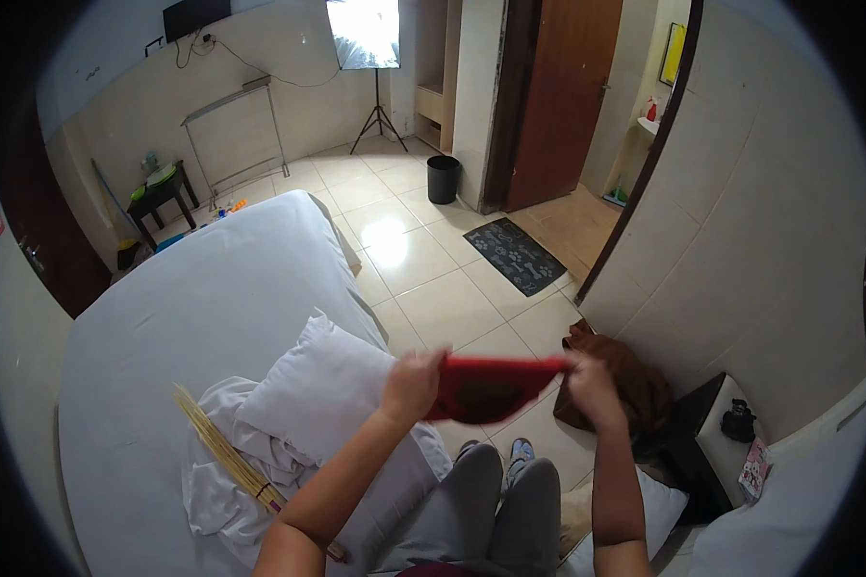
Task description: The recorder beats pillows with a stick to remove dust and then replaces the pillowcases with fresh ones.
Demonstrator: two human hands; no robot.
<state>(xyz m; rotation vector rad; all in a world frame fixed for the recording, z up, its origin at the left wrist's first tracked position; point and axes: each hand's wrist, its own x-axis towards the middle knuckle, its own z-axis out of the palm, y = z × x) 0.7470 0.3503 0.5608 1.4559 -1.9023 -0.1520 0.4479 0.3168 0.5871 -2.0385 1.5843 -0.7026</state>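
A red cloth item (pixel 501 386) with a dark patch on its front is stretched between my two hands, blurred by motion; its exact kind is unclear. My left hand (pixel 415 386) grips its left end and my right hand (pixel 593 386) its right end. Both hands are raised in front of my knees. Below and left of them, a white pillow (pixel 325 389) lies on the bed (pixel 187 303). Beside it are a crumpled white cloth (pixel 220 494) and a stick broom (pixel 224 451), its handle partly hidden behind my left forearm.
A brown cloth heap (pixel 620 379) lies on the floor by a black-and-white nightstand (pixel 722 433). Farther off are a paw-print doormat (pixel 514 256), a black bin (pixel 444 180), a lamp on a tripod (pixel 377 108) and an open brown door (pixel 563 101). Another white pillow (pixel 660 498) is at lower right.
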